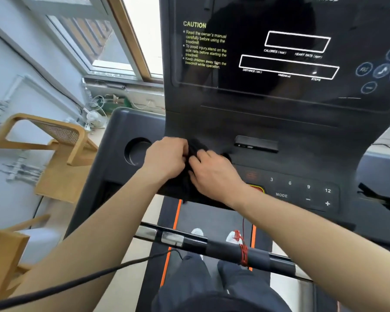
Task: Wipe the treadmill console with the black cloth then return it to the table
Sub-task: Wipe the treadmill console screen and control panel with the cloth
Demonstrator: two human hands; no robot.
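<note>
The black treadmill console [279, 122] fills the upper right, with a dark display panel, yellow caution text and a lower button strip. A bunched black cloth [185, 185] lies on the console's lower left part, hanging slightly over its front edge. My left hand [167, 157] and my right hand [212, 174] meet over the cloth, fingers curled into its folds. Both hands grip it against the console surface. Much of the cloth is hidden under my hands.
A round cup holder [136, 152] sits left of my hands. The handlebar [212, 246] with red cord crosses below my arms. A wooden chair [47, 143] stands at left by the window. A black clip [378, 198] lies in the right tray.
</note>
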